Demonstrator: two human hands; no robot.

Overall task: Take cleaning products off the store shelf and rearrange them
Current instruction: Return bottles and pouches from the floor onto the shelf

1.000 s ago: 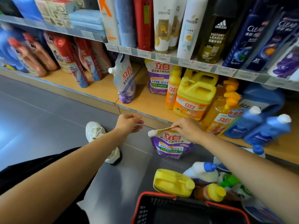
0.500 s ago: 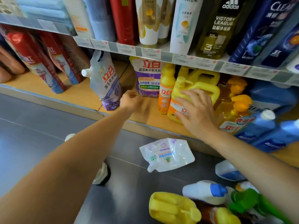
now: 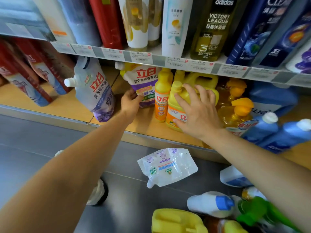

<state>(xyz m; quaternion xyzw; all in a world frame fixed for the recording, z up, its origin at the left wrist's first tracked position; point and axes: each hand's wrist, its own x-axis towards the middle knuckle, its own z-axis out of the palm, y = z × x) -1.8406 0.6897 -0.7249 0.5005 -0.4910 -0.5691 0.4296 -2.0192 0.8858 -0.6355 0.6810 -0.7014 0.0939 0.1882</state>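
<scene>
On the wooden bottom shelf (image 3: 55,105) my left hand (image 3: 130,102) grips the lower left edge of an upright purple-and-white detergent pouch (image 3: 145,78). My right hand (image 3: 196,109) lies with spread fingers over the handle and front of a yellow jug (image 3: 178,115). A slim orange-labelled yellow bottle (image 3: 162,96) stands between pouch and jug. A white pouch (image 3: 168,167) lies flat on the floor below the shelf.
A leaning pale pouch (image 3: 94,91) and red refill packs (image 3: 25,78) stand left. Amber pump bottles (image 3: 235,105) and blue bottles (image 3: 272,132) crowd the right. On the floor lie a yellow jug (image 3: 178,221), white bottles and a green sprayer (image 3: 262,212). Shampoo bottles fill the upper shelf.
The pouch my right hand held a second ago lies on the floor. Both hands have gone up to the shelf; the left reached the purple pouch, the right settled on the yellow jug.
</scene>
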